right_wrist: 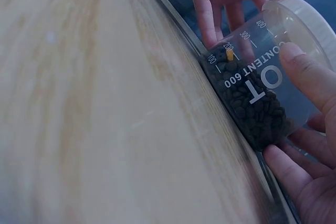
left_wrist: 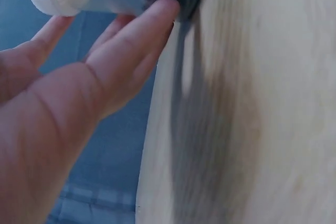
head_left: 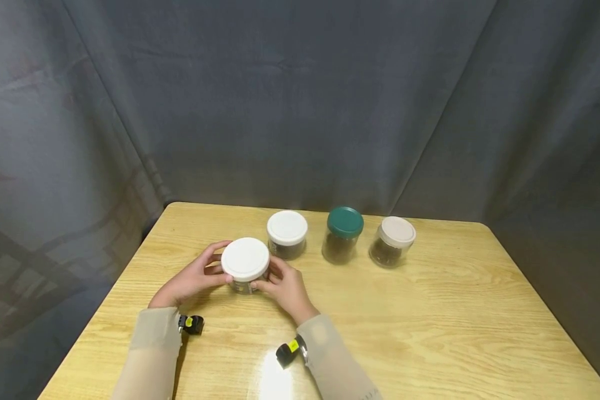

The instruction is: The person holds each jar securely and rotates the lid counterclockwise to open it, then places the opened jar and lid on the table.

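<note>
A clear jar (right_wrist: 254, 85) with a white lid (head_left: 245, 258) stands upright on the table between both hands. Dark, bean-like pieces (right_wrist: 249, 111) fill its lower part, with one small orange piece among them, and white measuring marks run up the wall. My left hand (head_left: 194, 279) holds it from the left, thumb at the lid's edge and fingers round the far side. From the right, my right hand (head_left: 288, 290) grips the jar, its thumb pressed on the near wall and a finger low by the base.
Behind the held jar stands another white-lidded jar (head_left: 287, 230). To its right are a taller jar with a green lid (head_left: 345, 222) and a jar with a pale pinkish lid (head_left: 397, 232). The wooden table (head_left: 430, 333) ends at a grey curtain (head_left: 280, 111).
</note>
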The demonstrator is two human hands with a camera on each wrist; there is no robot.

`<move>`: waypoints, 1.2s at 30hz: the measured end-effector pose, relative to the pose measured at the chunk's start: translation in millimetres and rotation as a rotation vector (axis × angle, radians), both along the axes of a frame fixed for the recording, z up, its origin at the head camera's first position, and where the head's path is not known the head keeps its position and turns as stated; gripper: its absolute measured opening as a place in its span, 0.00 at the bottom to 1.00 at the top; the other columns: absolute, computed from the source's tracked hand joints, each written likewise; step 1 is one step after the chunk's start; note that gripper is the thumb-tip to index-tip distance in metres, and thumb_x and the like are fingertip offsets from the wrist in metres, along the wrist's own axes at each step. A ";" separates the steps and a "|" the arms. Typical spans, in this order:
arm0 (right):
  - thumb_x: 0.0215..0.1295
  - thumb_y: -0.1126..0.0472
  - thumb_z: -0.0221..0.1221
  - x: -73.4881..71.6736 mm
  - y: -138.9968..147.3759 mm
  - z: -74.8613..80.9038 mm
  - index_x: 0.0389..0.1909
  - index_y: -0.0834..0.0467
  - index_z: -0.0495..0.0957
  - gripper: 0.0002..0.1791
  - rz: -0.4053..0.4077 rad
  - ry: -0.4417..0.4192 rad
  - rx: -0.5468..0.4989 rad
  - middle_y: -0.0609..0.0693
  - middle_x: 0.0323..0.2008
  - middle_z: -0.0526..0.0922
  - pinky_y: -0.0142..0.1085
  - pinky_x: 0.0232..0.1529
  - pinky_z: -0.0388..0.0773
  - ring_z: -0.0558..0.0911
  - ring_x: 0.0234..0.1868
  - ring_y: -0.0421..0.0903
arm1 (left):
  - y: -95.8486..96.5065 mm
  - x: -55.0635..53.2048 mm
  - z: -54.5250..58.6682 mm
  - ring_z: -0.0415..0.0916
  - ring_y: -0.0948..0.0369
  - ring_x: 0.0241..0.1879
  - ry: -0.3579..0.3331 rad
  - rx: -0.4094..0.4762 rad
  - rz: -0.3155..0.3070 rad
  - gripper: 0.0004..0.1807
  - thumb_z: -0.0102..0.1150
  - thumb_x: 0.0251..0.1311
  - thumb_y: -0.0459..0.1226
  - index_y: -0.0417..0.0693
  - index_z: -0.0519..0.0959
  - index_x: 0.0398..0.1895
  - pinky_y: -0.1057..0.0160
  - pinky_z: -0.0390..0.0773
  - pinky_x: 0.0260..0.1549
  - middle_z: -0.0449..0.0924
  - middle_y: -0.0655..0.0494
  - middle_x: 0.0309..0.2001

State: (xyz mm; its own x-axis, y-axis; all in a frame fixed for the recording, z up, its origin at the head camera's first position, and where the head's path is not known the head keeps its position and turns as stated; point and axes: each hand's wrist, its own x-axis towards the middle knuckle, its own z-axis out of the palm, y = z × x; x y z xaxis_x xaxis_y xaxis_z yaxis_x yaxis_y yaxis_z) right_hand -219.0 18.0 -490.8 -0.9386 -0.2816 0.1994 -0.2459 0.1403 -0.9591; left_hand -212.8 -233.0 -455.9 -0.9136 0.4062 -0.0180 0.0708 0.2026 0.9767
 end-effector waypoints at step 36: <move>0.53 0.65 0.75 0.3 -1.2 2.6 0.67 0.60 0.74 0.39 -0.016 -0.005 0.005 0.62 0.63 0.77 0.40 0.59 0.79 0.78 0.63 0.57 | 3.3 0.1 4.0 0.67 0.38 0.67 -0.005 -0.004 0.029 0.45 0.70 0.62 0.35 0.53 0.53 0.77 0.54 0.77 0.59 0.59 0.34 0.70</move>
State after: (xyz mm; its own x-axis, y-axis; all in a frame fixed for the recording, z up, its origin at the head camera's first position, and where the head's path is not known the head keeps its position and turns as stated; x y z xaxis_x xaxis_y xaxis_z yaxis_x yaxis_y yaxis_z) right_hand -218.8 16.8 -488.2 -0.9438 -0.2678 0.1935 -0.2389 0.1484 -0.9596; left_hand -212.7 -229.7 -451.9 -0.9249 0.3795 -0.0243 0.0598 0.2081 0.9763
